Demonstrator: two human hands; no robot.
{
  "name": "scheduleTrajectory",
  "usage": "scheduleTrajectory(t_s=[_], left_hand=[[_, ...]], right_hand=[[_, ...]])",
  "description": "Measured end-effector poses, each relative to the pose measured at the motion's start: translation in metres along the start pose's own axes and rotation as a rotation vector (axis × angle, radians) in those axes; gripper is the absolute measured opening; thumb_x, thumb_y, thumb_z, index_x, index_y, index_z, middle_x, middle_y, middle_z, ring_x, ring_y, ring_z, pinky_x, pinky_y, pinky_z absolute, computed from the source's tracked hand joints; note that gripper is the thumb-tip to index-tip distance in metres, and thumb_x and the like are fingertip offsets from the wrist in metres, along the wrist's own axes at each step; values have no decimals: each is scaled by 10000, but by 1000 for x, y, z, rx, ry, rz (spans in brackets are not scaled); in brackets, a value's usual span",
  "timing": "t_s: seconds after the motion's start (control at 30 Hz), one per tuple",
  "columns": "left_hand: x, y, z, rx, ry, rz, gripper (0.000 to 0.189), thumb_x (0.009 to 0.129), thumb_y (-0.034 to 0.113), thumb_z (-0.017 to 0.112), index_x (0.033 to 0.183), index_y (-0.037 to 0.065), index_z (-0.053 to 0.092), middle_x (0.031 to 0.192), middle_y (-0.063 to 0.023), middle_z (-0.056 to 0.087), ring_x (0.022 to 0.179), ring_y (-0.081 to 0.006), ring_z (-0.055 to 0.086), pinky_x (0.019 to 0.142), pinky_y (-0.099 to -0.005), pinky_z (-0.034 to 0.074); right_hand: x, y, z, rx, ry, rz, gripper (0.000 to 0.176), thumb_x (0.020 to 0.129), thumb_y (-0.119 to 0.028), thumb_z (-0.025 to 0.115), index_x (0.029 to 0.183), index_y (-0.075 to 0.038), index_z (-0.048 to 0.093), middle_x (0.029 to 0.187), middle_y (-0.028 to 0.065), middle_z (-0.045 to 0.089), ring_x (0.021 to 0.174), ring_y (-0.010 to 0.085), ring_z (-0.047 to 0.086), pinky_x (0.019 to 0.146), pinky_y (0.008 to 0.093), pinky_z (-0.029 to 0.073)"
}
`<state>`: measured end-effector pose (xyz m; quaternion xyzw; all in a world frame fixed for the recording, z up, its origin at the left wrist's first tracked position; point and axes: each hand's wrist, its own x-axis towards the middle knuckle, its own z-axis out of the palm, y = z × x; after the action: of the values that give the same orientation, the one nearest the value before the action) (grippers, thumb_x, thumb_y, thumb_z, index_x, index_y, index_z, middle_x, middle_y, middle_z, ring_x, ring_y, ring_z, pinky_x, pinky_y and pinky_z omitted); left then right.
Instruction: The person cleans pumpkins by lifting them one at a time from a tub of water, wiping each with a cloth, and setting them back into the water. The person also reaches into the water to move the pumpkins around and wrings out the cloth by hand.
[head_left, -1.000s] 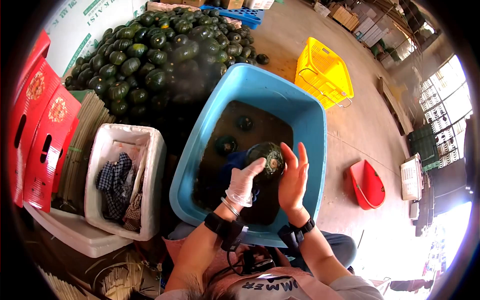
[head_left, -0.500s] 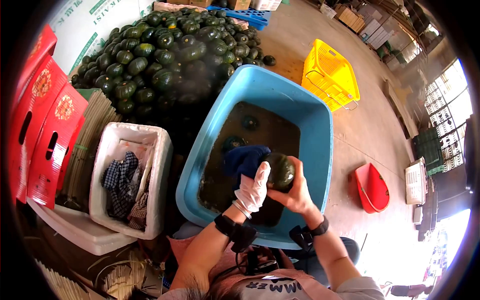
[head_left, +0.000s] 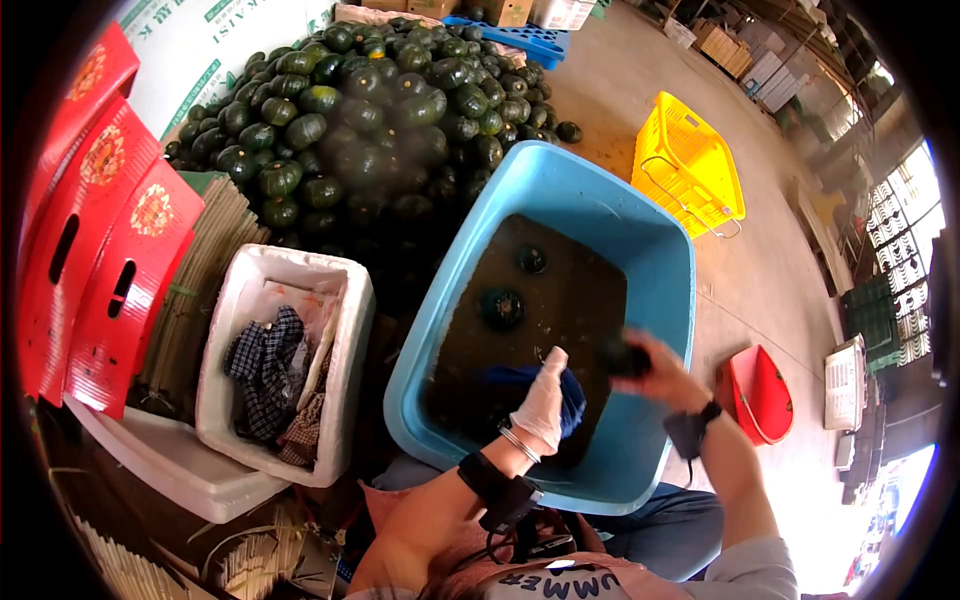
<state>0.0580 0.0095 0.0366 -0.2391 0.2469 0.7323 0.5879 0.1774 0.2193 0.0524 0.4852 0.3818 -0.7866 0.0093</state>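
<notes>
A blue tub of murky water stands in front of me, with two dark green squashes in the water. My left hand, in a whitish glove, holds a dark blue cloth low over the tub. Over the tub's right side, my bare right hand grips a dark green squash, both blurred by motion. The hands are apart.
A big heap of dark green squashes lies behind the tub. At left are a white foam box with cloths and red cartons. A yellow basket and a red basket stand at right.
My right hand has moved right with the squash, away from my left hand. The cloth has come off the squash and hangs lower in my left hand. The view has shifted slightly.
</notes>
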Motion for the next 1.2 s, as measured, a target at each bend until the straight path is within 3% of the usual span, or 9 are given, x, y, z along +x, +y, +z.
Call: scheduleTrajectory(t_s=[0.17, 0.33, 0.37, 0.43, 0.53, 0.73, 0.87, 1.03, 1.2], left_hand=[[1, -1, 4, -585, 0, -296, 252, 835, 352, 767, 701, 242, 583, 634, 125, 574, 597, -13, 572, 561, -175, 491], [-8, 17, -8, 45, -3, 85, 260, 899, 495, 641, 748, 310, 536, 650, 175, 491, 573, 13, 455, 527, -147, 377], [-5, 19, -10, 154, 52, 131, 257, 932, 511, 578, 978, 264, 632, 876, 119, 590, 789, -17, 534, 723, -168, 446], [7, 17, -14, 163, 12, 414, 556, 973, 504, 502, 1378, 124, 493, 1304, 9, 533, 1188, -89, 474, 1041, -232, 350], [6, 31, -20, 407, -6, 490, 752, 1002, 497, 432, 1525, 16, 186, 1550, -54, 270, 1411, -131, 239, 1176, -265, 136], [15, 30, -18, 155, -20, 451, 635, 981, 554, 448, 1401, 78, 452, 1257, 47, 521, 1164, -94, 452, 1029, -245, 351], [-8, 45, 9, 6, -112, 392, 745, 952, 574, 487, 1490, 87, 316, 1461, -7, 355, 1336, -135, 324, 1136, -284, 225], [17, 17, -10, 252, -90, 506, 823, 948, 623, 431, 1520, 62, 238, 1518, -32, 296, 1395, -163, 250, 1173, -308, 139], [-1, 7, -10, 485, -288, 362, 845, 966, 639, 357, 1525, 29, 189, 1529, -48, 279, 1395, -160, 261, 1161, -299, 181]], right_hand=[[1, -106, 126, -181, -420, -641, 536, 939, -317, 609, 1400, -98, 446, 1275, 135, 591, 1171, 263, 575, 939, 419, 498], [172, -33, 121, -1487, -242, -589, 1124, 606, -488, 868, 1504, -147, 285, 1421, 246, 399, 1296, 404, 422, 1071, 485, 373], [190, -15, 124, -1633, -208, -481, 1221, 525, -508, 901, 1517, -183, 267, 1475, 275, 308, 1339, 440, 354, 1086, 511, 352], [204, 9, 137, -1708, -63, -493, 1249, 462, -453, 919, 1514, -342, 254, 1551, 252, 138, 1366, 532, 243, 1091, 530, 352], [223, 29, 153, -1740, -6, -571, 1179, 487, -388, 911, 1490, -319, 297, 1543, 204, 180, 1370, 524, 234, 1060, 529, 393], [237, 63, 118, -1932, 79, -551, 724, 755, -342, 706, 1413, -283, 410, 1392, 200, 379, 1275, 503, 385, 964, 522, 472], [206, 55, 56, -1117, -114, -316, 805, 649, -459, 790, 1323, -104, 528, 1358, 186, 520, 1187, 378, 537, 1013, 406, 439], [91, 27, 38, 71, -503, -94, 744, 740, -435, 711, 1373, -132, 463, 1284, 119, 578, 1145, 296, 569, 919, 494, 484], [10, 6, 87, -419, -266, -786, 762, 739, -226, 769, 1389, -54, 411, 1239, 74, 567, 1136, 188, 529, 993, 332, 423]])
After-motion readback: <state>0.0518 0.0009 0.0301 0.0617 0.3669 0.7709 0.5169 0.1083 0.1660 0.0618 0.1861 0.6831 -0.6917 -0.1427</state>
